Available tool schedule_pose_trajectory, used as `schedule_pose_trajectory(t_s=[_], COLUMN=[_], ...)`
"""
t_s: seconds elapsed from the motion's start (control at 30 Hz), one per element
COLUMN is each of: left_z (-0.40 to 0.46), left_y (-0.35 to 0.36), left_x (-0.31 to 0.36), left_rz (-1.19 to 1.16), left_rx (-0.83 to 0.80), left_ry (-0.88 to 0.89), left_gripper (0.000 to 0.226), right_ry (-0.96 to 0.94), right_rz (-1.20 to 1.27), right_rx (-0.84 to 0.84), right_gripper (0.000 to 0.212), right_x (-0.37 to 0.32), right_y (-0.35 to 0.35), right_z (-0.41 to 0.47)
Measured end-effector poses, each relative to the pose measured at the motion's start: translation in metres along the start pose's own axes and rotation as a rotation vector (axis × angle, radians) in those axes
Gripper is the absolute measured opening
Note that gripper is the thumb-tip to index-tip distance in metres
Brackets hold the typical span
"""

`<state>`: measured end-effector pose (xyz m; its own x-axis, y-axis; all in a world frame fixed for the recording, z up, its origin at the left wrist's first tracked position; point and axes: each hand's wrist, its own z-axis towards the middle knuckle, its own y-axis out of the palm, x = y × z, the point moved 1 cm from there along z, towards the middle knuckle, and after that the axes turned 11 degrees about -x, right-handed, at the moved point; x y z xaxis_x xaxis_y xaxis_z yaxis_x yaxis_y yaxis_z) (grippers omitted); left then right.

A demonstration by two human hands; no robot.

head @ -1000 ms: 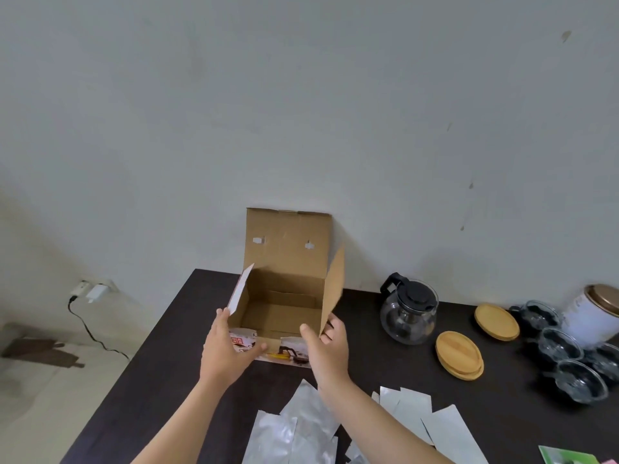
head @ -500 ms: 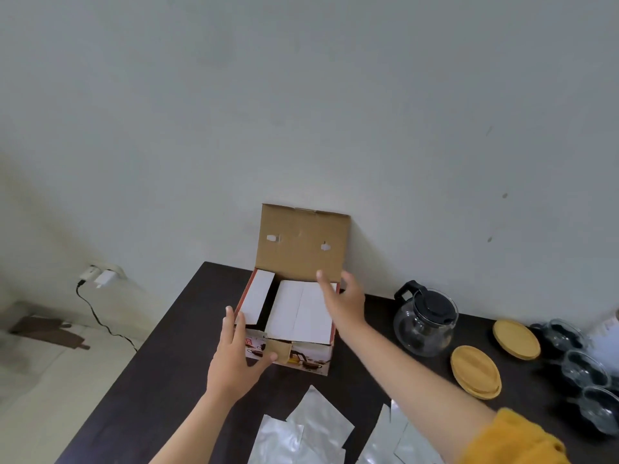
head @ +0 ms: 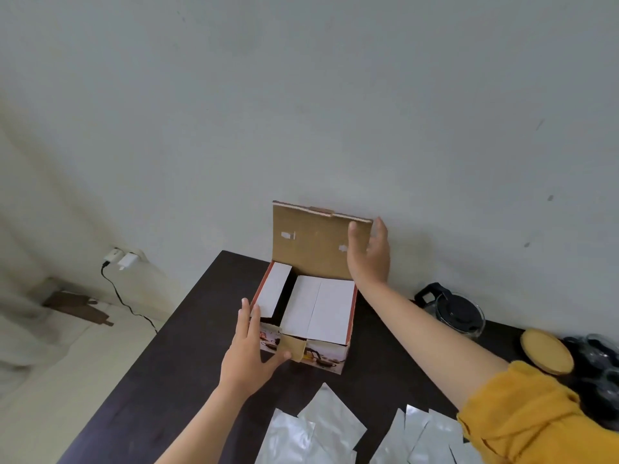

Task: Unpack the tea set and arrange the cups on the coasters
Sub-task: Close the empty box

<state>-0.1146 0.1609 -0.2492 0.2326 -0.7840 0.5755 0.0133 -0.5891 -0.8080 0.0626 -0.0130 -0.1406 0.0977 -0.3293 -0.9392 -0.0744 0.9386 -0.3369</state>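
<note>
A printed cardboard tea-set box [head: 330, 354] stands on the dark table [head: 167, 363] by the wall. Its brown lid [head: 311, 246] stands upright and two white side flaps are folded inward. My left hand [head: 249, 349] rests flat against the box's front left corner, thumb on the front tab. My right hand [head: 368, 254] reaches to the lid's top right corner, fingers behind it and thumb in front. At the right are a glass teapot [head: 460, 314] with a black lid, a round wooden coaster [head: 547, 351] and glass cups [head: 599, 360], partly cut off.
Several silvery foil pouches [head: 321, 430] lie on the table's near side between my arms. A white charger and black cable [head: 125, 262] hang at a wall socket left of the table. The table's left edge runs diagonally with floor beyond.
The box's side flaps went from open to folded inward. My right hand left the box's front and rose to the lid's top right corner. My view shifted left, cutting off the cups.
</note>
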Motion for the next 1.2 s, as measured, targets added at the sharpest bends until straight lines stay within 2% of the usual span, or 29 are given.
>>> schedule_pose_trajectory(t_s=[0.07,0.17,0.33,0.4,0.5,0.6,0.73,1.0,1.2], left_z=[-0.001,-0.003,-0.007,-0.007,-0.008,-0.006,-0.002,0.002,0.0], left_y=[-0.001,-0.004,-0.016,-0.02,-0.026,-0.03,-0.033,-0.034,-0.033], left_x=[0.001,0.003,0.002,0.006,0.009,0.005,0.006,0.006,0.003], left_rz=[-0.029,-0.088,-0.355,-0.443,-0.515,-0.473,-0.395,-0.382,-0.368], left_rx=[-0.005,0.0,0.03,0.048,0.077,0.088,0.128,0.173,0.138], left_ry=[-0.018,-0.01,-0.052,-0.062,-0.094,-0.122,-0.15,-0.145,-0.129], left_gripper=[0.117,0.119,0.134,0.127,0.099,0.069,0.052,0.048,0.054], right_ry=[-0.109,-0.191,-0.289,-0.293,-0.264,-0.254,-0.269,-0.281,-0.276], right_rz=[-0.043,-0.042,-0.193,-0.255,-0.325,-0.393,-0.427,-0.376,-0.412], right_rx=[0.003,-0.049,-0.278,-0.348,-0.357,-0.352,-0.323,-0.282,-0.275], right_gripper=[0.059,0.05,0.067,0.061,0.056,0.049,0.042,0.041,0.045], right_x=[0.008,0.026,0.068,0.08,0.094,0.103,0.11,0.109,0.116], right_y=[-0.003,-0.002,0.001,0.001,0.002,0.005,0.004,0.005,0.009], right_z=[-0.024,-0.06,-0.108,-0.119,-0.126,-0.123,-0.119,-0.118,-0.121])
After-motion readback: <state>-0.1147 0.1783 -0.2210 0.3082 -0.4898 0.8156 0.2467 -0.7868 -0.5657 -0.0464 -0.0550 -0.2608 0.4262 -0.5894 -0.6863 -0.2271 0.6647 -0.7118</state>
